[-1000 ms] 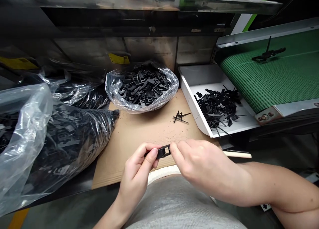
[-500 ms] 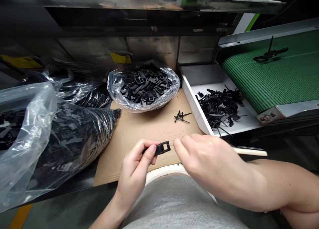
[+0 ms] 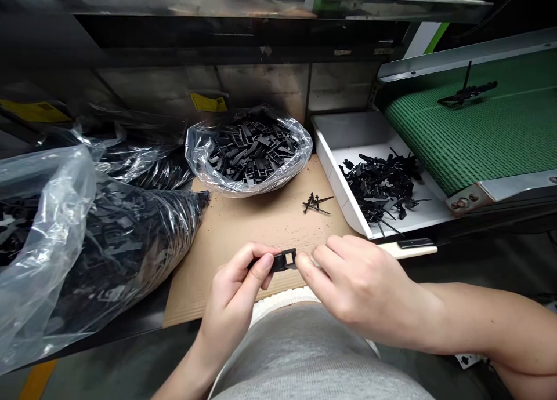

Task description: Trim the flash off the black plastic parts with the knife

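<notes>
part (image 3: 282,262): before loose pieces (image 3: 314,205), over cardboard (image 3: 243,226) | bag (image 3: 72,203): left | tray (image 3: 351,211): right

Smooth black plastic clip (image 3: 281,262) over a matt cardboard sheet (image 3: 243,226), amid glossy clear film.
The clip has a soft sheen; the tool handle (image 3: 390,249) looks smooth, with a shinier black inset. The cardboard is dry and papery, gritty with specks. Both the open bag (image 3: 195,151) and the large bag (image 3: 126,249) are thin, crinkled, shiny plastic. Loose parts (image 3: 383,182) in the tray look like dull black plastic; the tray (image 3: 359,146) is smooth and faintly glossy. The conveyor belt (image 3: 456,133) is finely textured, its frame (image 3: 522,188) bare metal. Wall panels (image 3: 261,87) look like smudged metal, the shelf edge (image 3: 195,7) brighter and reflective. The shirt (image 3: 296,348) is matt, finely ribbed cloth.
</notes>
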Available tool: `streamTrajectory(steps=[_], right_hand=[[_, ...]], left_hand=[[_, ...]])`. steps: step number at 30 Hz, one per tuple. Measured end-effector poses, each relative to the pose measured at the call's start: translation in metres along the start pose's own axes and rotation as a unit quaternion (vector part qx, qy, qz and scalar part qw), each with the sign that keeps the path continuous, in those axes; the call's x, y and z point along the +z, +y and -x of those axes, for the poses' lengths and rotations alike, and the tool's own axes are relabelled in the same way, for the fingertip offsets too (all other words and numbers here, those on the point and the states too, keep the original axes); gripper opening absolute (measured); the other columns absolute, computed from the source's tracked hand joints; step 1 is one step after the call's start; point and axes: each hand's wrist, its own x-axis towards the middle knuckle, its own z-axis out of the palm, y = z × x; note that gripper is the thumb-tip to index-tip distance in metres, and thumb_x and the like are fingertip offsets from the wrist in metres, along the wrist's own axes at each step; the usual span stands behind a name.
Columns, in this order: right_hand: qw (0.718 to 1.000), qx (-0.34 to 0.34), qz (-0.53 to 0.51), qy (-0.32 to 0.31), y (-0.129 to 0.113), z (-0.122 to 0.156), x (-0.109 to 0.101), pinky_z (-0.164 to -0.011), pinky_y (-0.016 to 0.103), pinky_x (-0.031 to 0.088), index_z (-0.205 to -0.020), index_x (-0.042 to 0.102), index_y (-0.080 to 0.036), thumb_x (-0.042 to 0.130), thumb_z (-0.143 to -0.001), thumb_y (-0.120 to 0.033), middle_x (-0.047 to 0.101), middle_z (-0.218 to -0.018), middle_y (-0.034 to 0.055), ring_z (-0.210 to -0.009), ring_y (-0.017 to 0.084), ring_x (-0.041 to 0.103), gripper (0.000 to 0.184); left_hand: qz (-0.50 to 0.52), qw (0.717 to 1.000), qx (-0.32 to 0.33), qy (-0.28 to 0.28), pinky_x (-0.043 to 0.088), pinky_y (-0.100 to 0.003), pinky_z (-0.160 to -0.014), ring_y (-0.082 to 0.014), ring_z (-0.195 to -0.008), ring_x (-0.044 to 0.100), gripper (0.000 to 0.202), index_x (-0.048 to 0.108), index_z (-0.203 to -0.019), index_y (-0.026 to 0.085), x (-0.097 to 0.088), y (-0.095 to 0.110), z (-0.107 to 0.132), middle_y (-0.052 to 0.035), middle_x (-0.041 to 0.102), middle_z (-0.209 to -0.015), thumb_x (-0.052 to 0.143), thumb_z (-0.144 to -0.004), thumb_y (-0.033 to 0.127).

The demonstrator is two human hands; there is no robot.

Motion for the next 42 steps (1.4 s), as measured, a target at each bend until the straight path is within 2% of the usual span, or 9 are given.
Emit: streamTrajectory(steps=[8,14,20,22,24,28,33,37,42], right_hand=[[0.996,0.033,0.025,-0.077,-0.012,-0.011,-0.006,-0.041,0.029,0.023,-0.069,0.06,-0.012,0.041,-0.068,0.001,0.048,-0.055,0.0049,-0.047,0.018,0.044,0.023],[0.985,0.092,-0.125,-0.074,0.01,-0.01,-0.014,-0.044,0.027,0.029,-0.07,0.06,-0.014,0.053,-0.074,-0.007,0.054,-0.06,0.0032,-0.052,0.016,0.048,0.011],[0.818,0.271,-0.507,0.02,0.01,-0.008,0.024,-0.048,0.019,0.039,-0.073,0.058,-0.015,0.053,-0.085,-0.029,0.056,-0.063,-0.0019,-0.056,0.009,0.05,0.019],[0.83,0.281,-0.473,0.096,-0.001,-0.009,0.039,-0.047,0.019,0.039,-0.072,0.058,-0.014,0.052,-0.085,-0.025,0.055,-0.06,-0.001,-0.053,0.009,0.048,0.018],[0.889,0.248,-0.344,0.174,-0.013,-0.009,0.051,-0.048,0.023,0.038,-0.07,0.059,-0.013,0.048,-0.086,-0.018,0.054,-0.058,0.0011,-0.053,0.011,0.047,0.02],[0.96,0.147,-0.182,0.152,-0.029,-0.008,0.057,-0.051,0.027,0.04,-0.076,0.063,-0.012,0.04,-0.085,-0.008,0.057,-0.062,0.0052,-0.058,0.016,0.049,0.025],[0.887,0.189,-0.421,0.03,-0.026,0.001,0.042,-0.08,0.029,0.046,-0.119,0.047,-0.009,0.038,-0.086,-0.007,0.057,-0.098,0.0107,-0.09,0.017,0.052,0.035],[0.808,0.266,-0.525,0.037,-0.02,0.012,0.048,-0.066,0.023,0.048,-0.121,0.046,-0.017,0.035,-0.088,-0.008,0.057,-0.084,0.0032,-0.07,0.011,0.054,0.036],[0.833,0.28,-0.466,0.102,-0.02,0.014,0.055,-0.057,0.025,0.045,-0.112,0.055,-0.017,0.039,-0.089,-0.014,0.057,-0.073,0.002,-0.06,0.011,0.052,0.028]], left_hand=[[-0.024,1.0,-0.005,-0.006,0.031,-0.019,-0.048,-0.0074,-0.051,0.04,0.011,0.059,-0.078,0.022,0.002,0.003,-0.001,0.0066,0.044,-0.055,0.049,-0.084,0.021],[0.026,1.0,-0.01,0.012,0.031,-0.018,-0.05,-0.007,-0.054,0.04,0.011,0.06,-0.083,0.024,-0.002,-0.005,0.003,0.0061,0.044,-0.059,0.049,-0.086,0.025],[0.069,0.998,0.01,0.0,0.037,-0.017,-0.057,-0.0068,-0.059,0.047,0.011,0.063,-0.087,0.026,-0.002,-0.01,-0.002,0.0055,0.053,-0.064,0.053,-0.084,0.028],[0.099,0.995,-0.031,0.001,0.039,-0.017,-0.056,-0.0066,-0.056,0.049,0.015,0.062,-0.094,0.027,0.0,-0.012,-0.01,0.0055,0.058,-0.065,0.058,-0.08,0.029],[0.153,0.983,-0.104,-0.002,0.041,-0.018,-0.057,-0.0075,-0.054,0.052,0.026,0.061,-0.1,0.024,0.003,-0.013,-0.02,0.0043,0.062,-0.064,0.063,-0.075,0.032],[0.207,0.963,-0.17,-0.032,0.045,-0.02,-0.062,-0.0117,-0.062,0.058,0.024,0.068,-0.081,0.014,0.007,-0.016,-0.032,-0.0023,0.067,-0.066,0.068,-0.069,0.034],[0.209,0.966,-0.153,0.012,0.045,-0.019,-0.073,-0.0127,-0.074,0.06,0.013,0.07,-0.079,0.018,0.003,-0.017,-0.03,0.0,0.069,-0.069,0.068,-0.07,0.027],[0.194,0.972,-0.132,0.032,0.044,-0.023,-0.08,-0.0156,-0.081,0.06,0.013,0.07,-0.08,0.016,0.001,-0.018,-0.024,-0.0019,0.069,-0.072,0.067,-0.071,0.025],[0.182,0.978,-0.097,0.026,0.045,-0.023,-0.06,-0.0112,-0.057,0.054,0.017,0.066,-0.091,0.016,0.004,-0.012,-0.015,0.0002,0.063,-0.068,0.06,-0.077,0.024]])
